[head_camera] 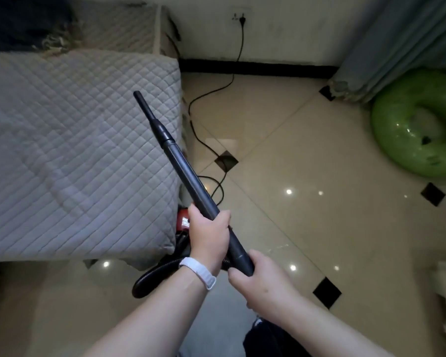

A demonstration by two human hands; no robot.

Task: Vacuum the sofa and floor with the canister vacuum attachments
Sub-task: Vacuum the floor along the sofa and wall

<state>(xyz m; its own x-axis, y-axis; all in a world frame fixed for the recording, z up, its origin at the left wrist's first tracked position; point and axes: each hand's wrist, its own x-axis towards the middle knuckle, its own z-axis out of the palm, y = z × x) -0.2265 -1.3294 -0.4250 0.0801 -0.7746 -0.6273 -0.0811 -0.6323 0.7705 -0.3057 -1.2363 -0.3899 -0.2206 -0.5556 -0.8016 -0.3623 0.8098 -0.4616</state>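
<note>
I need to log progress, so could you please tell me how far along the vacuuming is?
Set-up looks done: the cord is plugged into the wall socket. In hand: the left hand and right hand grip the wand, its narrow nozzle raised over the sofa, touching nothing. Whether any sofa or floor has been cleaned cannot be told; no floor head is fitted.

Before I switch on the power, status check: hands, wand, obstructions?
Left hand and right hand gripping vacuum wand. Crevice nozzle raised over quilted sofa cover. Power cord trailing on floor.
</note>
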